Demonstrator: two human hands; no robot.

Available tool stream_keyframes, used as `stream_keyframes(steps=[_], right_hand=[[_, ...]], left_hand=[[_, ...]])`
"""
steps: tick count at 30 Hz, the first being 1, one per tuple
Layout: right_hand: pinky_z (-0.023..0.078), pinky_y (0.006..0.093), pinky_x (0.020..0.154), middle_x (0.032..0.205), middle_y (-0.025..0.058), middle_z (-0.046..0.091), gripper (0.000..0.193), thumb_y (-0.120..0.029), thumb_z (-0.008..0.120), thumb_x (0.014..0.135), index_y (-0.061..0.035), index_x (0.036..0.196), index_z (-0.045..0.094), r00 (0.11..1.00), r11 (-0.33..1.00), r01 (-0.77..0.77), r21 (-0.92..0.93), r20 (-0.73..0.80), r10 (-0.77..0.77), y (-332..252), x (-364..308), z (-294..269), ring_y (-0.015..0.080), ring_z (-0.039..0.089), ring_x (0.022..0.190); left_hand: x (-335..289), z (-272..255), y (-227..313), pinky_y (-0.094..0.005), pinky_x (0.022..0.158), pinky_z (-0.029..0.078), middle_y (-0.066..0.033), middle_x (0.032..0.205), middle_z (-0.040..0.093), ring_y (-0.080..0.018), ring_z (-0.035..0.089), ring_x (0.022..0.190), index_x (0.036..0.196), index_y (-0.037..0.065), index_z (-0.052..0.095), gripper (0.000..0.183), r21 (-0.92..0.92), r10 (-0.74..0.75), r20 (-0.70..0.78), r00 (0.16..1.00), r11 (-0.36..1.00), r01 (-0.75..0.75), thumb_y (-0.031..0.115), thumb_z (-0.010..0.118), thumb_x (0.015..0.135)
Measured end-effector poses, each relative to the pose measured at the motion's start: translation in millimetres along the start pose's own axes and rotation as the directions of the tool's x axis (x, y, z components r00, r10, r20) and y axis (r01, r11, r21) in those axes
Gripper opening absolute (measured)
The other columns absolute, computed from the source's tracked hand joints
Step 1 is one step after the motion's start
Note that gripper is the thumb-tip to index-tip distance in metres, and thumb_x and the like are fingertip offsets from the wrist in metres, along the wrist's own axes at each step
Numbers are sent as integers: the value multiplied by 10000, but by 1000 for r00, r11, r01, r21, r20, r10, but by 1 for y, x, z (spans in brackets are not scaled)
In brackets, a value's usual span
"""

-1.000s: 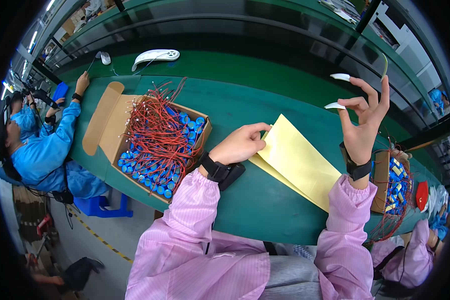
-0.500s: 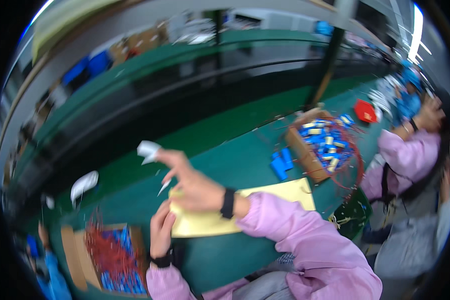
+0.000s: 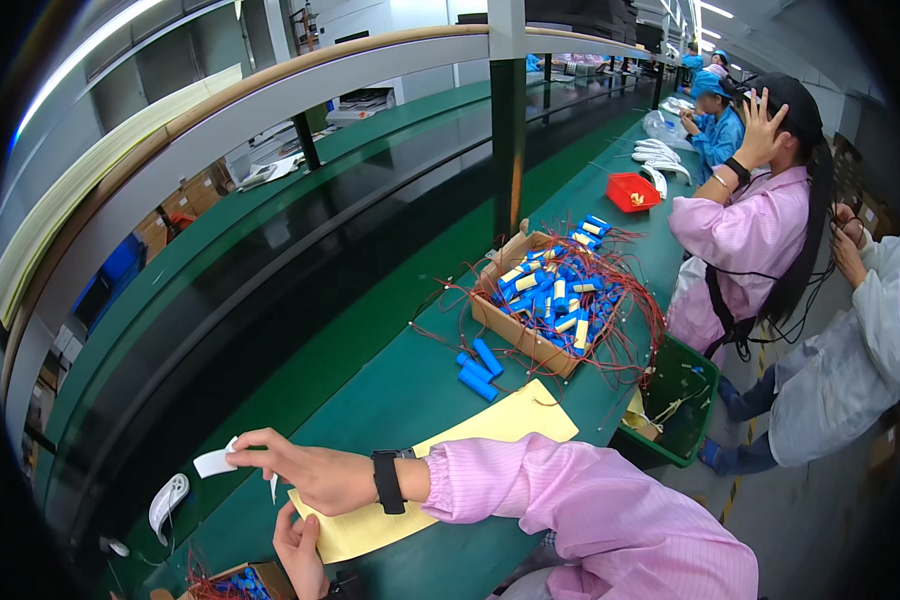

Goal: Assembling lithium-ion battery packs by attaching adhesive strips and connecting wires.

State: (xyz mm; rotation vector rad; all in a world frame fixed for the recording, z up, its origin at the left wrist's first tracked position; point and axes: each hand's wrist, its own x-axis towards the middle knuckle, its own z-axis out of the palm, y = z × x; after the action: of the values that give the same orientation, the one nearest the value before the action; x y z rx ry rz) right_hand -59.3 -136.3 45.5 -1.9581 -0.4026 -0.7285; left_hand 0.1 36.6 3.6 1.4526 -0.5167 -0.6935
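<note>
My right hand [image 3: 315, 478] pinches a small white strip [image 3: 213, 461] between thumb and forefinger, held out over the far left of the bench. A thin white sliver [image 3: 274, 487] shows just under its fingers; whether it is held cannot be told. Below, my left hand [image 3: 298, 555] grips the left end of a long yellow sheet [image 3: 515, 412] between thumb and fingers. My right forearm crosses above that sheet and hides its middle. Several blue cylindrical cells [image 3: 478, 375] lie beyond the sheet's far end.
A cardboard box [image 3: 525, 338] of wired blue cells stands farther right, a green bin [image 3: 695, 430] beside the bench. Near the left hand is another box [image 3: 270, 578] with cells. A white curved device [image 3: 168, 507] lies far left. A co-worker in pink [image 3: 740, 225] sits at right.
My view has swung to the right, so the bench and its boxes appear farther left and lower. My right hand still holds the white strip, and my left hand stays at the sheet's end.
</note>
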Motion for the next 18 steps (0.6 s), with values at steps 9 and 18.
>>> stream_keyframes(steps=[9,18], right_hand=[[502,357,812,1356,122,329,826,120,615,672,-108,1411,326,988,990,-66,125,148,47,-3,9,-4,319,539,1044],[554,271,678,1417,149,290,1040,161,633,641,-141,1479,96,982,981,-181,71,71,176,-5,7,-42,208,592,929]], left_hand=[[-4,-16,-10,-244,757,483,-136,989,664,-141,626,879,1246,-51,462,370,-70,-10,-32,999,997,7,-31,505,879],[8,-4,-4,-223,722,489,-117,969,678,-118,635,825,1241,-12,478,345,-53,-82,85,993,995,87,19,518,900]])
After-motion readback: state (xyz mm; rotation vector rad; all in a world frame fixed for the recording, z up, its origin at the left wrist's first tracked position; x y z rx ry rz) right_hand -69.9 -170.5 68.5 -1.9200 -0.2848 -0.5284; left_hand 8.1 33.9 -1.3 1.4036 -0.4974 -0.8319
